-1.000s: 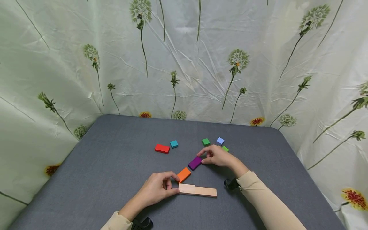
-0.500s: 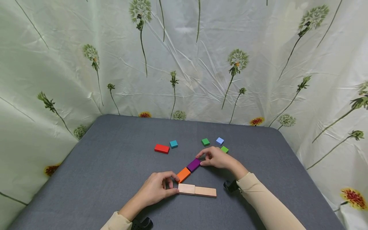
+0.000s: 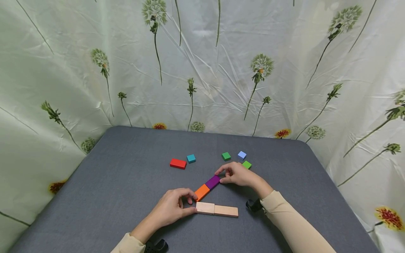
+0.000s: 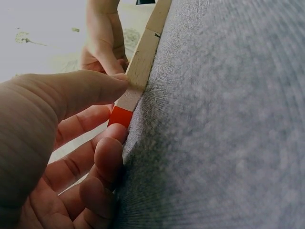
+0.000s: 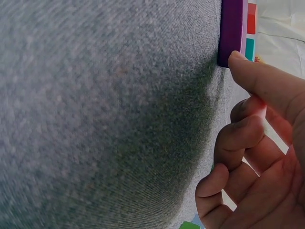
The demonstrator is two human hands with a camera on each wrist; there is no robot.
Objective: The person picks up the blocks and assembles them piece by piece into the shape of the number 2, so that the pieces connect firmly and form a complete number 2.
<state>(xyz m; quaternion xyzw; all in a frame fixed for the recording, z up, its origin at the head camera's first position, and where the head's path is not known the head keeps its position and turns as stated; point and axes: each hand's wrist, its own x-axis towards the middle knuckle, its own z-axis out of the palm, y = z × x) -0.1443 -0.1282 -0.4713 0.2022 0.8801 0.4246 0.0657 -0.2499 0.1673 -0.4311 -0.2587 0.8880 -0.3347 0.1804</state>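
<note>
On the grey worktop (image 3: pixel 142 182), the orange block (image 3: pixel 202 192) and purple block (image 3: pixel 212 182) touch end to end, slanting. The whitish block (image 3: pixel 205 208) and tan block (image 3: pixel 226 211) make another line, so two lines look done. The red block (image 3: pixel 178 163), teal block (image 3: pixel 191 159), dark green block (image 3: pixel 226 156), blue block (image 3: pixel 242 155) and light green block (image 3: pixel 247 164) lie apart, maybe left for later. The right hand (image 3: pixel 238 174) has its grip pinching the purple end. The left hand (image 3: pixel 174 206) has its grip spread: thumb on whitish, finger by orange, hiding its corner. The right hand hides some light green.
</note>
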